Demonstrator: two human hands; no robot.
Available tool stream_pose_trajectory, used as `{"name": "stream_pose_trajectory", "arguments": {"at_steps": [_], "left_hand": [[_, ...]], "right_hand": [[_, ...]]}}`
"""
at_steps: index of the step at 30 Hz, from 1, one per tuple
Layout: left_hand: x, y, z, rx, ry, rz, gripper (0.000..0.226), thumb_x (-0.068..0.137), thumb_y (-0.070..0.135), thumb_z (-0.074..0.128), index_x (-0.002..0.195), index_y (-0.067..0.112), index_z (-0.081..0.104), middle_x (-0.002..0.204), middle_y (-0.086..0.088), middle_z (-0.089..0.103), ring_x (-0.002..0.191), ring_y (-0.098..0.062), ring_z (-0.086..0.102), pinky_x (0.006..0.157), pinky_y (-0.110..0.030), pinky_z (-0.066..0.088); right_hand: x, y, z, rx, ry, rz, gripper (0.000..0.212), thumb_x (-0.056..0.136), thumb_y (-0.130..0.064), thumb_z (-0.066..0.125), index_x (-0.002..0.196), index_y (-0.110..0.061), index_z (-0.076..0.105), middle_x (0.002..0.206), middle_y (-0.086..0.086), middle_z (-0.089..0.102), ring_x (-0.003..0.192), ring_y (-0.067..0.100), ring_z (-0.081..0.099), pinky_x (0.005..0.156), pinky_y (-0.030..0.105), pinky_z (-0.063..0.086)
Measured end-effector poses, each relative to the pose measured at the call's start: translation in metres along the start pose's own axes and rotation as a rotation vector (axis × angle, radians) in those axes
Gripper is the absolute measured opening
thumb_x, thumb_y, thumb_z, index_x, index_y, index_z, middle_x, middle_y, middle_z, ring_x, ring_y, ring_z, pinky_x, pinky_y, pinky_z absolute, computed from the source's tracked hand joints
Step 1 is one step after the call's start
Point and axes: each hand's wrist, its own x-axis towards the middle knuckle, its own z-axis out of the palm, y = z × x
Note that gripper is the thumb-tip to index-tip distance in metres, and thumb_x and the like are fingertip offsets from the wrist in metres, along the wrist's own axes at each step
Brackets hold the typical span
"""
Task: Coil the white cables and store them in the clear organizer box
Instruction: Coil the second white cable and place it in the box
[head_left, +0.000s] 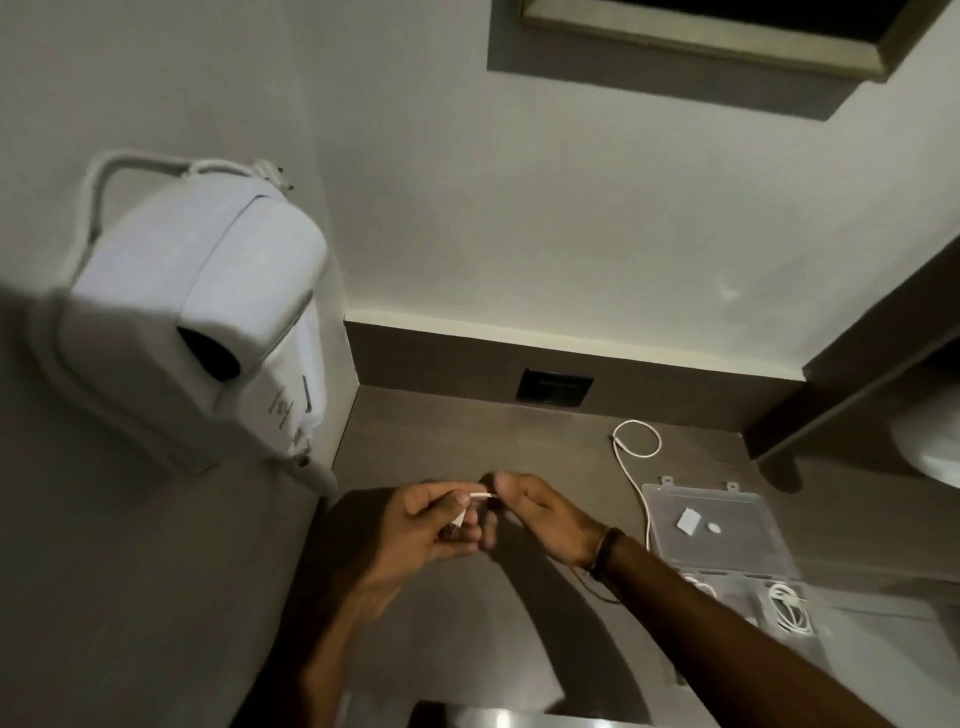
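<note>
My left hand (431, 525) and my right hand (540, 514) meet over the brown counter, both pinching a short stretch of white cable (480, 496); most of it is hidden in my left fingers. A second white cable (636, 457) lies loose on the counter, looped at the far end and running down beside the box. The clear organizer box (717, 525) lies open to the right, its lid flat toward the wall. A coiled white cable (787, 608) rests in a near compartment.
A white wall-mounted hair dryer (208, 312) juts out at the left. A dark socket plate (553, 387) sits in the backsplash. A white basin edge (930, 441) shows at far right. Two small white pieces (691, 519) lie on the lid.
</note>
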Motion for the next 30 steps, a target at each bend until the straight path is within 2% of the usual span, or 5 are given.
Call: {"name": "stream_pose_trajectory", "arguments": {"at_steps": [7, 14, 18, 22, 30], "left_hand": [[-0.022, 0.021, 0.001, 0.233, -0.244, -0.069, 0.027, 0.099, 0.019, 0.049, 0.094, 0.011, 0.074, 0.067, -0.001, 0.063, 0.063, -0.015, 0.063, 0.066, -0.034, 0.059], [-0.028, 0.025, 0.04, -0.621, -0.032, 0.189, 0.028, 0.087, 0.03, 0.061, 0.102, 0.011, 0.075, 0.098, -0.009, 0.078, 0.089, -0.02, 0.075, 0.067, -0.026, 0.061], [-0.029, 0.022, 0.046, 0.113, 0.343, 0.57, 0.022, 0.1, 0.014, 0.049, 0.106, 0.015, 0.07, 0.106, -0.003, 0.076, 0.105, -0.013, 0.07, 0.093, -0.024, 0.054], [-0.046, 0.008, 0.045, 0.789, 0.178, 0.669, 0.022, 0.099, 0.023, 0.05, 0.101, 0.019, 0.072, 0.098, 0.014, 0.073, 0.087, 0.007, 0.064, 0.082, -0.005, 0.042], [-0.048, 0.03, 0.06, -0.521, -0.284, 0.027, 0.021, 0.085, 0.021, 0.063, 0.085, 0.003, 0.073, 0.069, -0.012, 0.069, 0.062, -0.02, 0.067, 0.057, -0.028, 0.057]], "right_hand": [[-0.027, -0.038, -0.028, 0.058, 0.16, -0.136, 0.016, 0.098, -0.002, 0.064, 0.089, -0.008, 0.075, 0.077, 0.0, 0.067, 0.07, 0.007, 0.058, 0.069, 0.022, 0.048], [-0.051, -0.048, 0.012, 0.165, 0.339, -0.117, 0.021, 0.102, -0.002, 0.058, 0.095, 0.008, 0.075, 0.069, -0.008, 0.069, 0.063, 0.0, 0.059, 0.063, 0.019, 0.049], [-0.077, -0.05, 0.02, -0.292, 0.201, -0.128, 0.025, 0.104, -0.029, 0.056, 0.084, -0.024, 0.071, 0.072, -0.012, 0.068, 0.069, -0.004, 0.061, 0.067, 0.034, 0.055], [-0.093, -0.082, -0.026, -0.596, 0.313, -0.273, 0.017, 0.1, -0.044, 0.056, 0.106, -0.042, 0.073, 0.095, -0.03, 0.072, 0.089, -0.007, 0.068, 0.075, 0.009, 0.053], [-0.073, -0.061, -0.014, 0.163, 0.563, -0.212, 0.025, 0.089, 0.005, 0.072, 0.074, -0.013, 0.078, 0.067, -0.006, 0.074, 0.065, 0.004, 0.065, 0.065, 0.023, 0.053]]}}
